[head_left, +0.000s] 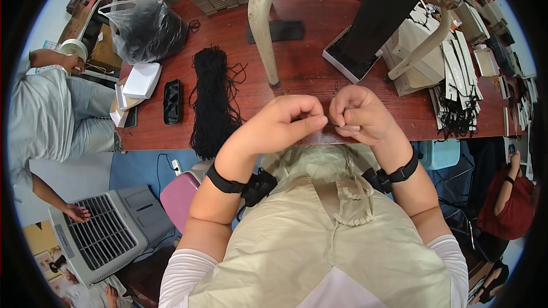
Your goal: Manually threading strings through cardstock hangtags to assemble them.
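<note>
Counted two bare hands: left hand [294, 120] and right hand [365, 115], just apart over the near table edge, fingers curled, thumbs drawn close to forefingers. Cannot tell of any fine item in either pinch. Counted one black cord bundle [214, 102] on the red-brown table [302, 80], left of left hand; one black divided tray [172, 101] farther left; one shallow white box [339, 69] beyond right hand, with one tall black panel [382, 14] rising from it. Noted two pale wooden legs [261, 28] on the tabletop, the right one partly blocking sight of a pale carton [402, 45]. Noted also one stuffed plastic bag [148, 31]. Saw printing on white strips [455, 68], too small to read.
</note>
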`<action>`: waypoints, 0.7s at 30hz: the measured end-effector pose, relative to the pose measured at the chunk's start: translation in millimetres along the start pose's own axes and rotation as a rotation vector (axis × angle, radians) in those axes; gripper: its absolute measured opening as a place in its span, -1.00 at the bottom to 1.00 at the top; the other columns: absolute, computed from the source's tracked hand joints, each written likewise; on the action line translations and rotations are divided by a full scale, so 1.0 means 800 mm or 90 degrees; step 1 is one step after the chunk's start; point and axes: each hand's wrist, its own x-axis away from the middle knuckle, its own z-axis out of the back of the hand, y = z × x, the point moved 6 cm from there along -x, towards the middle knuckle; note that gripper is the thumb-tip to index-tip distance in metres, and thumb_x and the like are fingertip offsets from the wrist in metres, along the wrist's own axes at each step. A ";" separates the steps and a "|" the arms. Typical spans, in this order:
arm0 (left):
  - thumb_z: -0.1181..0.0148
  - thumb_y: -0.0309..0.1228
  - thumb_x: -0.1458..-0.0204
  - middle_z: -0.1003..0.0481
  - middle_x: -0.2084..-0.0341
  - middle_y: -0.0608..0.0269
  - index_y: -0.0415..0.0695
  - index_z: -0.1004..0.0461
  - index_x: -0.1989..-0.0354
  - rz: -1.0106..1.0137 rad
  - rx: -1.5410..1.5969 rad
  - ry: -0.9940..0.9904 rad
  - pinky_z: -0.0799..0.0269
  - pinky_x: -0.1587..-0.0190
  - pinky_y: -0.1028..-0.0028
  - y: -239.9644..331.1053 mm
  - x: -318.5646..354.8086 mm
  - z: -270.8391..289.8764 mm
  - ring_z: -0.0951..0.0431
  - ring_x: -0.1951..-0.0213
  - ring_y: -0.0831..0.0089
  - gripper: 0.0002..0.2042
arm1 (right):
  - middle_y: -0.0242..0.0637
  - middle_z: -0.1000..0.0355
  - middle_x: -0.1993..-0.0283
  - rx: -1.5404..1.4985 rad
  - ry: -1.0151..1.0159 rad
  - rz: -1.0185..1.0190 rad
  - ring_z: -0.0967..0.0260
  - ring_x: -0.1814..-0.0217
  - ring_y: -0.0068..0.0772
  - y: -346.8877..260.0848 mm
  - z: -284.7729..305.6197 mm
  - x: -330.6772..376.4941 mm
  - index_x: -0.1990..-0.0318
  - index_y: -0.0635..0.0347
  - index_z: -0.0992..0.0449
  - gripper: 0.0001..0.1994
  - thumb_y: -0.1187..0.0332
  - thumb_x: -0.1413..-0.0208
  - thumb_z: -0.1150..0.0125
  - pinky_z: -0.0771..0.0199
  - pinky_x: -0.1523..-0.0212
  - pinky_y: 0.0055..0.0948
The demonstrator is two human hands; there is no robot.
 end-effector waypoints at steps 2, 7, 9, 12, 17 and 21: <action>-0.08 -0.49 -0.11 -0.35 0.52 0.47 -0.21 -0.36 0.43 -0.045 -0.097 0.003 -0.20 0.39 0.60 0.014 0.000 0.009 -0.26 0.45 0.66 -0.90 | -0.23 -0.45 0.42 0.026 0.033 -0.094 -0.11 0.65 -0.71 0.000 -0.006 0.001 0.30 0.27 -0.49 -0.89 0.58 0.02 -0.23 -0.04 0.67 -0.69; -0.14 -0.52 0.03 -0.36 0.51 0.22 -0.20 -0.38 0.47 -0.250 -0.368 0.022 -0.27 0.33 0.45 0.052 -0.012 -0.002 -0.34 0.41 0.32 -0.93 | -0.33 -0.46 0.47 0.229 0.149 -0.170 -0.11 0.65 -0.80 0.004 -0.012 0.004 0.31 0.26 -0.47 -0.87 0.56 0.05 -0.27 0.03 0.68 -0.73; -0.16 -0.52 0.04 -0.38 0.45 0.21 -0.20 -0.39 0.47 -0.328 -0.424 0.076 -0.28 0.31 0.44 0.055 -0.020 -0.009 -0.37 0.36 0.31 -0.93 | -0.35 -0.46 0.48 0.285 0.171 -0.176 -0.12 0.64 -0.81 0.003 -0.013 0.004 0.32 0.27 -0.48 -0.87 0.55 0.05 -0.28 0.04 0.68 -0.74; -0.19 -0.50 0.03 -0.38 0.39 0.24 -0.20 -0.41 0.36 -0.369 -0.493 0.247 -0.32 0.26 0.44 0.049 -0.024 -0.003 -0.37 0.32 0.35 -0.90 | -0.31 -0.49 0.44 0.292 0.210 -0.126 -0.15 0.63 -0.79 -0.004 -0.001 0.007 0.33 0.27 -0.49 -0.88 0.56 0.05 -0.28 0.05 0.67 -0.72; -0.14 -0.49 -0.10 -0.46 0.33 0.37 -0.18 -0.43 0.23 0.006 0.019 0.192 -0.35 0.23 0.61 -0.012 -0.017 0.009 -0.42 0.27 0.63 -0.90 | -0.29 -0.49 0.44 0.238 0.239 0.008 -0.13 0.63 -0.75 -0.016 0.012 0.008 0.33 0.28 -0.50 -0.90 0.57 0.04 -0.27 0.04 0.65 -0.69; -0.11 -0.50 -0.13 -0.47 0.33 0.37 -0.20 -0.44 0.22 0.028 0.079 0.145 -0.36 0.26 0.64 -0.016 -0.017 0.001 -0.43 0.29 0.68 -0.91 | -0.28 -0.49 0.45 0.211 0.223 0.013 -0.12 0.63 -0.74 -0.014 0.013 0.007 0.34 0.28 -0.50 -0.90 0.57 0.03 -0.27 0.03 0.65 -0.68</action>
